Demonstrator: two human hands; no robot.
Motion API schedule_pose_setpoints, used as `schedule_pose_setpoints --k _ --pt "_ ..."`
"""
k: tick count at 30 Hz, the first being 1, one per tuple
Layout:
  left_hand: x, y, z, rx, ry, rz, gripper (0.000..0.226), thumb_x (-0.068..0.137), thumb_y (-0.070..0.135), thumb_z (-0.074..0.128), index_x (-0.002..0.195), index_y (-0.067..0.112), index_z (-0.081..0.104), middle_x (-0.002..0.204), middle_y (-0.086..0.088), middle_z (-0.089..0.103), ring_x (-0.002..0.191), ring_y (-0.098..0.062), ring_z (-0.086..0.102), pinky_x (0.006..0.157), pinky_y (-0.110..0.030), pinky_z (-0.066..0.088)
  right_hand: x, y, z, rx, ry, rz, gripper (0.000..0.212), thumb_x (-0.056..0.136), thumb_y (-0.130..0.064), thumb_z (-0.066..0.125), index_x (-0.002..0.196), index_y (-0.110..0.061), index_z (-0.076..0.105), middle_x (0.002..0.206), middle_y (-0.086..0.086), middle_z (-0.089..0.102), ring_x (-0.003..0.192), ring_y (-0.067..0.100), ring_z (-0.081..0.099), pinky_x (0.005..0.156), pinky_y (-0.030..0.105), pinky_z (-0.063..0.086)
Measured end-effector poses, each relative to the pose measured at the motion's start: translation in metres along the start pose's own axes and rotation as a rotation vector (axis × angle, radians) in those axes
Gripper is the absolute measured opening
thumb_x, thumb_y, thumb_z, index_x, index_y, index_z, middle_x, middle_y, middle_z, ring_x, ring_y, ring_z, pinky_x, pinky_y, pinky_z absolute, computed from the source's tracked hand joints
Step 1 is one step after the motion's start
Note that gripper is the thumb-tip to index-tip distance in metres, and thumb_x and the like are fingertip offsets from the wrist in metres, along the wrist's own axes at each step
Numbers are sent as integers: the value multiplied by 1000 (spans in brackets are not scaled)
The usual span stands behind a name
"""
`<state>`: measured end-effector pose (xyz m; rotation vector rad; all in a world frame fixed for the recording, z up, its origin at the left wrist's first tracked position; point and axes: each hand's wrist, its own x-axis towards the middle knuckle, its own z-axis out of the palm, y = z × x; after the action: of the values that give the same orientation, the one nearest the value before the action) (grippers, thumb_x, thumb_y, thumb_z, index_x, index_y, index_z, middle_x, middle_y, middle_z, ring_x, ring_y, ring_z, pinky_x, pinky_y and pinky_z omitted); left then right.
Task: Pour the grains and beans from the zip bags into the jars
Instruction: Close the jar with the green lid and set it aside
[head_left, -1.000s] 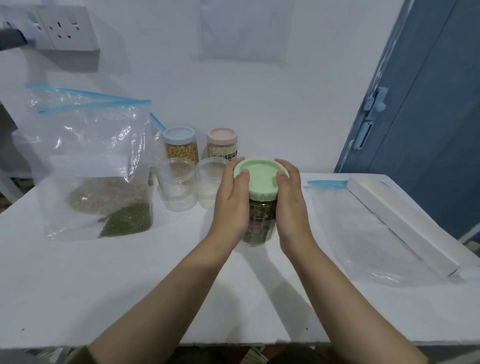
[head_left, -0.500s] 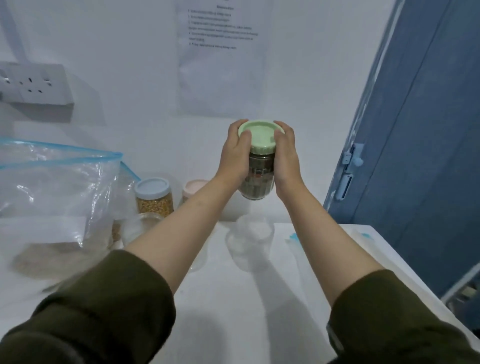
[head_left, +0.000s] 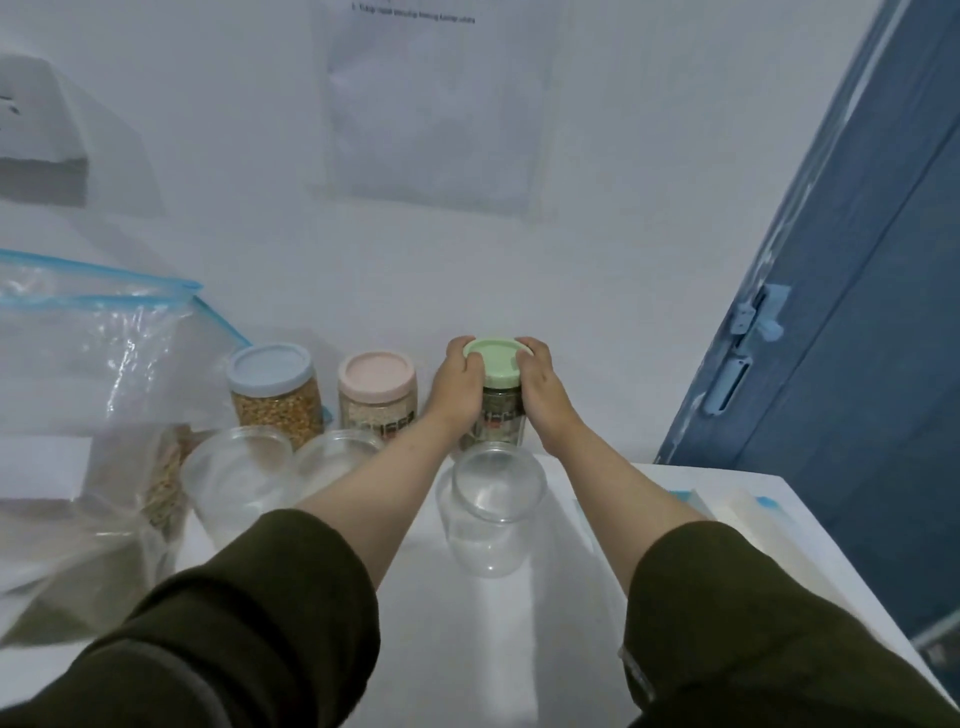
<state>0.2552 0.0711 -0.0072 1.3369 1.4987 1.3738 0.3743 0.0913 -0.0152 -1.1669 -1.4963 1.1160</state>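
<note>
Hands: the left hand (head_left: 457, 389) and right hand (head_left: 543, 392) are wrapped round the green-lidded jar (head_left: 493, 395), one on each side.
Green-lidded jar: filled and capped, held against the wall end of the table (head_left: 519, 649).
Left of the hands: two filled, capped jars (head_left: 275, 395) are lined up.
Nearer than the hands: three empty jars (head_left: 491, 514) are left unfilled.
Far left: a zip bag (head_left: 88, 426) of grain is not yet poured.
Progress: judged about half done.

Three lidded filled jars (head_left: 496, 400), three empty open jars (head_left: 491, 514), two hands (head_left: 457, 387), one zip bag (head_left: 78, 415).
</note>
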Motion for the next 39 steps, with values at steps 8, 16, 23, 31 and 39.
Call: schedule_pose_setpoints --k 8,16,23,31,39 --pt "-5 -20 4 9 -23 -47 38 106 17 33 143 10 38 132 -13 53 110 -18 50 88 -25 39 -5 19 -2 39 -60 92 32 107 -37 35 138 -29 39 131 7 55 120 21 56 96 35 49" --pt "-58 1 -7 10 15 -24 49 108 32 35 152 12 29 142 10 45 132 -8 38 101 -6 28 -41 6 -5 58 60 222 56 106 -51 32 157 -31 20 155 -1 38 138 23 43 104 31 33" --pt "-132 -37 -18 22 -24 -56 44 103 17 44 147 20 39 141 10 44 131 -4 39 104 -20 28 -136 32 -1 185 172 218 31 102 -30 51 133 -35 54 128 -16 56 115 2 53 95 25 35" --pt "-184 -53 -39 -1 -53 -69 34 104 22 48 137 30 45 128 15 55 124 -9 51 104 -23 42 -191 40 18 123 167 172 42 99 -24 57 138 -39 50 133 -14 57 119 8 56 101 26 45" --pt "-273 -54 -93 -10 -41 -71 39 103 28 48 142 31 43 141 12 49 127 -9 49 103 -25 42 -289 26 52 94 157 123 40 98 -30 61 133 -46 51 128 -25 54 111 -5 54 88 14 44"
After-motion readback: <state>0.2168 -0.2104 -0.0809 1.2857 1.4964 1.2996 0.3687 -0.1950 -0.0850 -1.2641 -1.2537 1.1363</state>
